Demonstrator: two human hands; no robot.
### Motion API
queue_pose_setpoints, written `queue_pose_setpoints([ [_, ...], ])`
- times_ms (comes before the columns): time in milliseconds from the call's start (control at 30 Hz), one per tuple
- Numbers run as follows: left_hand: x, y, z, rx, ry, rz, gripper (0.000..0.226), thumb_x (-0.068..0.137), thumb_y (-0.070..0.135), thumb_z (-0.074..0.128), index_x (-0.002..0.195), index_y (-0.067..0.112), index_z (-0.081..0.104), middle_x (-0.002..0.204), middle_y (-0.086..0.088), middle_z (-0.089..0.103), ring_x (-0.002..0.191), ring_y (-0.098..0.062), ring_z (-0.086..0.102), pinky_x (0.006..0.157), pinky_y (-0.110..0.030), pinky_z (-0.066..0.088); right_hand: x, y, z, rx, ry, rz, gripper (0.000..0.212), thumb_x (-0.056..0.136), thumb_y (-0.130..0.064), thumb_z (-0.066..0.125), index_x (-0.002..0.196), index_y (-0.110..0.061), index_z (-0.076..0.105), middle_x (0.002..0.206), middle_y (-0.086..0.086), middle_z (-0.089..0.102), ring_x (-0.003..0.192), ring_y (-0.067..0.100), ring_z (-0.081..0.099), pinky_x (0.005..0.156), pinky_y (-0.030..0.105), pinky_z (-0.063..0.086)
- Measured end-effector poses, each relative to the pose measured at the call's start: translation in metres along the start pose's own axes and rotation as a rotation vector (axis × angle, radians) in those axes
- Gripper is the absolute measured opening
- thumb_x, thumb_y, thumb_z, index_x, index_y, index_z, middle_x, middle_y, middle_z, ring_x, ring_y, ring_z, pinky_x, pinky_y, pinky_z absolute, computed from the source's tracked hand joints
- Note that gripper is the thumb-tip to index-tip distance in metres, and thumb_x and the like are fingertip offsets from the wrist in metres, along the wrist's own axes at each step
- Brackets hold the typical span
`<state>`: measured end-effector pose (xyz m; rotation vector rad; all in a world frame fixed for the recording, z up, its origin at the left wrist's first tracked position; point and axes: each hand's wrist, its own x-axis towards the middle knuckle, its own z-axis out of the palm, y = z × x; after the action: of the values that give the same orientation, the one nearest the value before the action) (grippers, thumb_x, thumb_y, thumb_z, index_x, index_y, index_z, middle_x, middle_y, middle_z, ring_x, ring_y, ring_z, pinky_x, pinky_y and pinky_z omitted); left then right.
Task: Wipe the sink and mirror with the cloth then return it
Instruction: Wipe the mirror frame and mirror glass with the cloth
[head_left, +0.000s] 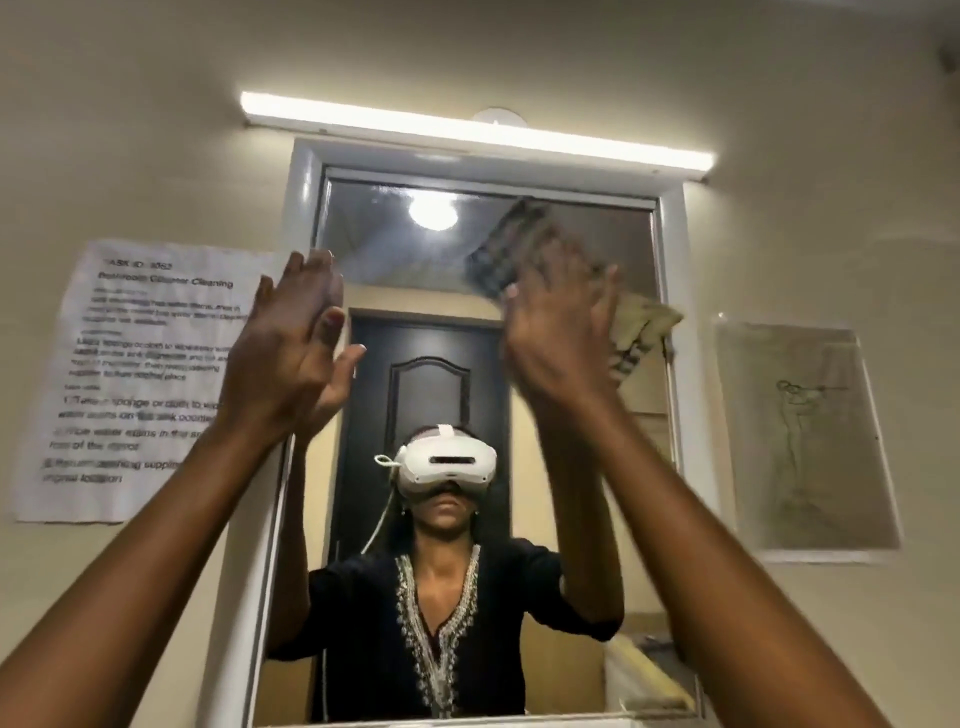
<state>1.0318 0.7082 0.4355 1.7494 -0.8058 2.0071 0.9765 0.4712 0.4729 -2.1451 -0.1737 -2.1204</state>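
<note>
Cloth (641, 332), checked and motion-blurred, pressed against the upper right of the mirror (395, 249) under the right hand (558, 338), fingers straight and flat on it. Left hand (291, 338) raised at the mirror's left edge, fingers straight, holding nothing; contact with the glass cannot be told. Above the mirror, a lit lamp (467, 130); left of it, a printed sheet (130, 374); right of it, a drawing (805, 441).

Cloth (636, 332) up high at the upper right of the frame, a crumpled checked rag, olive and dark, pressed flat against the mirror (374, 244) near its top right corner. The mirror is tall, white-framed, filling centre frame, its upper glass hazy.
</note>
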Motion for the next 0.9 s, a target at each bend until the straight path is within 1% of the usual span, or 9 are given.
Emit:
queue_pose_setpoints([
  [133, 0.0, -0.002, 0.002, -0.038, -0.01, -0.023, 0.065, 0.093, 0.047, 0.033, 0.145, 0.008, 0.026, 0.154, -0.011, 0.019, 0.143, -0.02, 0.012, 0.114, -0.015, -0.006, -0.137, -0.06, 0.014, -0.075, -0.252, -0.541, 0.058, 0.089, -0.035, 0.035, 0.145, -0.035, 0.02, 0.157, -0.003, 0.016, 0.146, 0.023, 0.0, 0.113, 0.062, -0.008],
  [233, 0.001, 0.003, 0.001, -0.123, -0.035, -0.085, 0.057, 0.091, 0.023, 0.059, 0.141, 0.009, 0.036, 0.151, -0.017, 0.03, 0.141, -0.027, 0.018, 0.114, -0.034, 0.007, -0.171, -0.052, 0.009, 0.054, -0.393, -0.741, 0.052, 0.092, -0.025, 0.044, 0.143, -0.028, 0.032, 0.155, 0.001, 0.025, 0.146, 0.022, 0.003, 0.112, 0.052, -0.019],
  [300, 0.002, 0.002, 0.002, -0.112, -0.034, -0.086, 0.058, 0.09, 0.021, 0.061, 0.14, 0.008, 0.036, 0.15, -0.017, 0.031, 0.141, -0.027, 0.019, 0.114, -0.039, 0.011, -0.148, -0.026, 0.002, 0.077, -0.411, -0.716, 0.053, 0.092, -0.023, 0.047, 0.143, -0.025, 0.032, 0.155, 0.004, 0.024, 0.145, 0.021, 0.0, 0.112, 0.057, -0.017],
  [367, 0.0, -0.007, 0.006, 0.01, -0.03, -0.04, 0.065, 0.092, 0.04, 0.05, 0.146, 0.011, 0.026, 0.155, -0.011, 0.023, 0.145, -0.02, 0.011, 0.119, -0.041, 0.006, -0.103, 0.009, -0.009, 0.12, -0.356, -0.512, 0.056, 0.09, -0.023, 0.041, 0.144, -0.025, 0.026, 0.157, 0.006, 0.018, 0.144, 0.021, -0.005, 0.112, 0.065, -0.006],
  [433, -0.002, -0.01, 0.003, 0.026, -0.039, -0.035, 0.064, 0.093, 0.037, 0.048, 0.147, 0.012, 0.023, 0.154, -0.009, 0.025, 0.144, -0.016, 0.012, 0.119, -0.027, 0.001, -0.046, 0.048, -0.027, 0.002, -0.206, -0.207, 0.052, 0.095, -0.03, 0.032, 0.145, -0.031, 0.019, 0.158, 0.002, 0.013, 0.145, 0.021, -0.003, 0.112, 0.065, -0.003],
  [500, -0.004, -0.002, -0.002, -0.01, -0.012, -0.015, 0.063, 0.094, 0.036, 0.048, 0.146, 0.009, 0.024, 0.153, -0.012, 0.028, 0.143, -0.017, 0.017, 0.116, -0.019, 0.002, 0.002, 0.083, -0.048, -0.147, -0.136, -0.031, 0.05, 0.098, -0.036, 0.027, 0.145, -0.034, 0.014, 0.159, -0.002, 0.009, 0.146, 0.021, -0.002, 0.111, 0.065, -0.006],
  [600, -0.008, 0.013, -0.009, -0.04, -0.069, 0.057, 0.073, 0.088, 0.051, 0.04, 0.145, 0.008, 0.026, 0.152, -0.01, 0.029, 0.142, -0.02, 0.02, 0.117, -0.031, 0.015, 0.022, 0.102, -0.056, -0.169, -0.16, -0.041, 0.051, 0.098, -0.038, 0.028, 0.145, -0.037, 0.011, 0.159, -0.003, 0.005, 0.146, 0.023, -0.003, 0.111, 0.063, 0.001],
  [733, -0.011, 0.016, -0.015, -0.034, -0.129, 0.084, 0.066, 0.089, 0.05, 0.043, 0.142, 0.013, 0.033, 0.145, -0.017, 0.041, 0.133, -0.033, 0.038, 0.103, -0.044, 0.039, -0.058, 0.096, -0.056, -0.106, -0.165, -0.062, 0.051, 0.097, -0.034, 0.031, 0.145, -0.034, 0.015, 0.159, 0.001, 0.01, 0.145, 0.024, -0.003, 0.116, 0.055, 0.006],
  [900, -0.011, 0.019, -0.017, -0.074, -0.113, 0.116, 0.06, 0.09, 0.048, 0.042, 0.135, 0.008, 0.043, 0.138, -0.021, 0.049, 0.128, -0.035, 0.045, 0.098, -0.041, 0.042, -0.247, 0.103, -0.07, -0.099, -0.395, -0.127, 0.052, 0.095, -0.039, 0.025, 0.145, -0.038, 0.012, 0.158, 0.001, 0.013, 0.146, 0.024, -0.001, 0.114, 0.059, 0.015],
])
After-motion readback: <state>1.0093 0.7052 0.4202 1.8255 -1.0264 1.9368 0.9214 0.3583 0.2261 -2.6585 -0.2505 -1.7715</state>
